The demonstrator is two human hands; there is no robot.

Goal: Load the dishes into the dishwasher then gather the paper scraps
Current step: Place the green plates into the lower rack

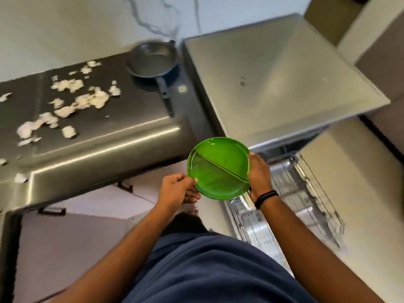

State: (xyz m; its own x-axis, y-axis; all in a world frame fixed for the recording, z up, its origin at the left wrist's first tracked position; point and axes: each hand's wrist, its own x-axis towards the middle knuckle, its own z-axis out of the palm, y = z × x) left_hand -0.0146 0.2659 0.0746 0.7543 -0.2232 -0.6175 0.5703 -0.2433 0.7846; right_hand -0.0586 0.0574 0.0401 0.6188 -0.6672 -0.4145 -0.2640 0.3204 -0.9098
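Above the blurred rack [290,193], left hand [177,190] and right hand [259,171] each pinch the green plate [218,167].

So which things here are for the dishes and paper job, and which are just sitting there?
For the job:
green plate, held by left hand and right hand
dishwasher rack
pan
paper scraps

Just there:
steel counter
cupboard handles
wristband
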